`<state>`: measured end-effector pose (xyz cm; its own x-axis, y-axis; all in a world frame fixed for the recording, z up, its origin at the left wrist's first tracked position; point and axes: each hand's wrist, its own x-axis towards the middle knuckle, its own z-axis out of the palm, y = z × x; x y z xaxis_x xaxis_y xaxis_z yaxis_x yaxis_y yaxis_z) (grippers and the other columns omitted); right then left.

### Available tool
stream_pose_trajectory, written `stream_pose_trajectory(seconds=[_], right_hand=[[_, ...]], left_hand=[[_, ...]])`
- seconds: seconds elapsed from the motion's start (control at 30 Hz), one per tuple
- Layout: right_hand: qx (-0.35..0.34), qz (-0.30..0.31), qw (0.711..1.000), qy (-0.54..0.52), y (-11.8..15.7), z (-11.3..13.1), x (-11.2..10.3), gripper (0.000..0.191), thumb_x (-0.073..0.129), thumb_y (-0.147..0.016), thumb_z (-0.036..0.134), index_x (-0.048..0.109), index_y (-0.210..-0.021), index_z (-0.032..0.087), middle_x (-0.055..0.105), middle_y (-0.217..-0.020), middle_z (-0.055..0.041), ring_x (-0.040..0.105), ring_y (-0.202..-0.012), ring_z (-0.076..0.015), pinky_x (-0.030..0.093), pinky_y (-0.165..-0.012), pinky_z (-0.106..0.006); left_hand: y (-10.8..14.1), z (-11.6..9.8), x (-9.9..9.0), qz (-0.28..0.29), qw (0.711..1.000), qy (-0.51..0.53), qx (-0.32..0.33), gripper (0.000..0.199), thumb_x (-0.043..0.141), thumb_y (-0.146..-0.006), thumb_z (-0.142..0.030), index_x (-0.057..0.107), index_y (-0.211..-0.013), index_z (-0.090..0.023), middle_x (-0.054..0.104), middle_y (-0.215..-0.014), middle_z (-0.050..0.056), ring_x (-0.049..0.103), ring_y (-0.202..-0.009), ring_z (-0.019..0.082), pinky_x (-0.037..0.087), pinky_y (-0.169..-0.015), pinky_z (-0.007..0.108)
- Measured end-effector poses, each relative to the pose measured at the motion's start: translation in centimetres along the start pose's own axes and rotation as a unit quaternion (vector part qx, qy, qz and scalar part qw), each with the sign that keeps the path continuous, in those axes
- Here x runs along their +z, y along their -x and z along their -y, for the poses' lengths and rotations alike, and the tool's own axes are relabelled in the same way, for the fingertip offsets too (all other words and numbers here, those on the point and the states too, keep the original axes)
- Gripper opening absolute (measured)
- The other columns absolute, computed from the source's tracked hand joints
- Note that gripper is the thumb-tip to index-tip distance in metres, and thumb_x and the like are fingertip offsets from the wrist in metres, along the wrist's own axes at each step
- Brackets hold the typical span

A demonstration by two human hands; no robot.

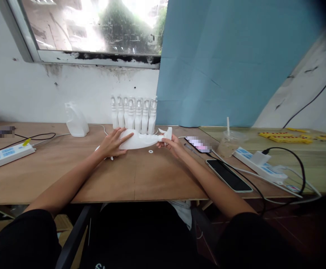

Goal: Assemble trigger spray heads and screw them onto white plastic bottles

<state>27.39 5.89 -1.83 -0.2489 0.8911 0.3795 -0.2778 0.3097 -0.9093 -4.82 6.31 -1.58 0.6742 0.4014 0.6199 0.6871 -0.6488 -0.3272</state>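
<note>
A white spray bottle (142,141) lies on its side just above the wooden table (118,179), its spray head (167,136) pointing right. My left hand (114,144) is wrapped round the bottle's body at the left. At the neck and spray head, my right hand (171,145) has its fingers closed. Behind the held bottle, several white spray bottles (138,117) stand upright in a group. A small white ring (151,151) lies on the table below the held bottle. Small white pieces (111,158) show beside my left hand, partly hidden by it.
A translucent white jug (77,121) stands at the back left. Power strips (8,156) lie at left and right. On the right are a lit phone (198,144), a dark phone (229,175), a drink cup (227,145), cables and yellow pieces (286,137).
</note>
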Motion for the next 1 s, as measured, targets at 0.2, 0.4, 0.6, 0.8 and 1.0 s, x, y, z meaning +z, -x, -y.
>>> stream_pose_trajectory(seconds=[0.2, 0.4, 0.6, 0.8, 1.0], right_hand=[[0.018, -0.034, 0.998, 0.058, -0.4, -0.7, -0.2, 0.041, 0.078, -0.066, 0.045, 0.053, -0.088, 0.02, 0.059, -0.06, 0.0036, 0.056, -0.047, -0.0116, 0.039, -0.043, -0.024], [0.031, -0.011, 0.997, 0.064, -0.2, -1.3, -0.1, 0.043, 0.072, -0.071, 0.054, 0.05, -0.089, 0.022, 0.055, -0.062, 0.0059, 0.047, -0.036, -0.0083, 0.029, -0.034, -0.023], [0.027, -0.028, 0.999, 0.011, 0.0, -1.1, 0.3, 0.032, 0.073, -0.073, 0.041, 0.049, -0.084, 0.022, 0.043, -0.053, 0.0097, 0.031, -0.034, -0.0036, 0.02, -0.034, -0.019], [0.033, -0.024, 0.999, 0.019, 0.2, -1.0, 0.6, 0.038, 0.075, -0.071, 0.044, 0.048, -0.085, 0.022, 0.044, -0.053, 0.0093, 0.033, -0.035, -0.0046, 0.024, -0.034, -0.02], [0.035, -0.002, 0.999, 0.007, 0.3, -0.9, 0.7, 0.042, 0.075, -0.072, 0.044, 0.045, -0.092, 0.023, 0.043, -0.055, 0.0103, 0.032, -0.034, -0.0044, 0.024, -0.034, -0.019]], left_hand=[[0.1, 0.0, -0.2, 0.007, 1.0, -0.012, -0.003, 0.075, 0.062, -0.081, -0.045, 0.034, -0.149, -0.028, 0.037, -0.143, 0.015, 0.035, -0.127, 0.039, 0.039, -0.1, 0.053], [0.0, 0.0, -0.6, 0.006, 1.0, -0.013, 0.003, 0.073, 0.06, -0.083, -0.046, 0.035, -0.148, -0.026, 0.037, -0.141, 0.017, 0.035, -0.127, 0.04, 0.039, -0.099, 0.054], [0.1, 0.0, -0.2, 0.005, 1.0, -0.002, -0.002, 0.075, 0.063, -0.081, -0.046, 0.035, -0.148, -0.028, 0.035, -0.143, 0.016, 0.034, -0.128, 0.04, 0.04, -0.098, 0.054], [0.1, 0.0, -0.3, -0.012, 1.0, -0.012, 0.012, 0.075, 0.063, -0.081, -0.046, 0.035, -0.148, -0.026, 0.036, -0.14, 0.017, 0.035, -0.127, 0.039, 0.04, -0.099, 0.052], [0.1, 0.0, -0.4, -0.024, 0.999, -0.008, 0.021, 0.073, 0.063, -0.081, -0.046, 0.038, -0.147, -0.024, 0.038, -0.139, 0.018, 0.036, -0.125, 0.039, 0.04, -0.099, 0.053]])
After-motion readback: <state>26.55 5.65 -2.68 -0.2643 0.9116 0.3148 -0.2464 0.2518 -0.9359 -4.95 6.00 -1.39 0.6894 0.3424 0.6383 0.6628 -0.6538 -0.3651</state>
